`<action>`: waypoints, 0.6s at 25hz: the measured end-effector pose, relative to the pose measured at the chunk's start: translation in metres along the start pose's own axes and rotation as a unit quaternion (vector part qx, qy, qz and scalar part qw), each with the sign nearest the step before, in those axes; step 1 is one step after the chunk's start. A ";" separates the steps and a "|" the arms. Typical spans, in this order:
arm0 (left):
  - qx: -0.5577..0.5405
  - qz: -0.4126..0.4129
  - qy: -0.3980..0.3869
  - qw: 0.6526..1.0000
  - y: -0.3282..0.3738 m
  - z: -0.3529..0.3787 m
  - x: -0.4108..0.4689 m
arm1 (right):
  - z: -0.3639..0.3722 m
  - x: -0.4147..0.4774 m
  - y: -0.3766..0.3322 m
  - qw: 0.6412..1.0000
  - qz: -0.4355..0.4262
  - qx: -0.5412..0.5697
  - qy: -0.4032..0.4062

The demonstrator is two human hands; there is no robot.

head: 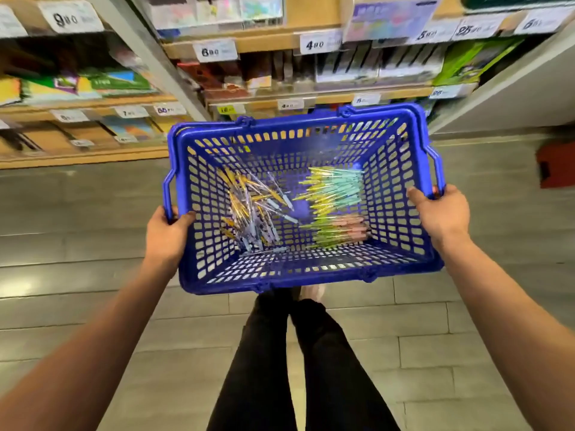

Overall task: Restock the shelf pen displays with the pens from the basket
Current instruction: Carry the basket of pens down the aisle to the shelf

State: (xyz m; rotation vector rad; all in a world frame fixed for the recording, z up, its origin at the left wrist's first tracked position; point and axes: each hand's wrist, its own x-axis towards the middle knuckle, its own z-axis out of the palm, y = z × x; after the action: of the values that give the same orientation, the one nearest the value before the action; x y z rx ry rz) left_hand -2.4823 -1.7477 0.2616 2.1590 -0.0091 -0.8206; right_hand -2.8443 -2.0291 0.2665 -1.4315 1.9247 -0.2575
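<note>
Aisle-side, a person carries a blue plastic shopping basket up to the stationery shelves, holding it level above the grey tiled floor. The stock lies on the basket's floor, none of it shelved yet.

The risk looks greatest on the left of the basket. There a loose heap of yellow-and-clear pens lies criss-crossed against the slotted wall. A tilt or a knock on the shelf edge could send the thin barrels poking through the slots or rolling into the neater rows. To the right lie a tidy row of teal-and-yellow pens and, nearer the carrier, a smaller bunch of pink pens. A jolt would likely mix those sorted colours. Neither hand is free, so the basket probably has to be set down or passed to one hand before any pen comes out. That changeover is when it might tip. The shelves are too blurred to make out a pen display.

The grip: the left hand is clamped on the basket's near left corner, thumb hooked over the rim, fingers wrapped outside by the hanging left handle. The right hand grips the right rim the same way, thumb inside, fingers curled round at the foot of the right handle. Neither handle is being used.
</note>
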 end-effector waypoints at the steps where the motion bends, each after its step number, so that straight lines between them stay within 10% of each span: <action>1: -0.002 -0.007 -0.003 1.000 -0.011 0.010 0.020 | 0.020 0.015 0.008 1.000 0.003 0.001 0.001; 15: 0.065 -0.024 -0.038 0.997 -0.140 0.159 0.251 | 0.245 0.175 0.106 0.993 0.064 0.099 -0.016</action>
State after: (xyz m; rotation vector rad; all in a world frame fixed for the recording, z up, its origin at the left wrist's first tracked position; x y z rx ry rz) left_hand -2.4091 -1.8305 -0.0484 2.2556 -0.0500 -0.9540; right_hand -2.7900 -2.0867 -0.0430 -1.1710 1.8989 -0.3515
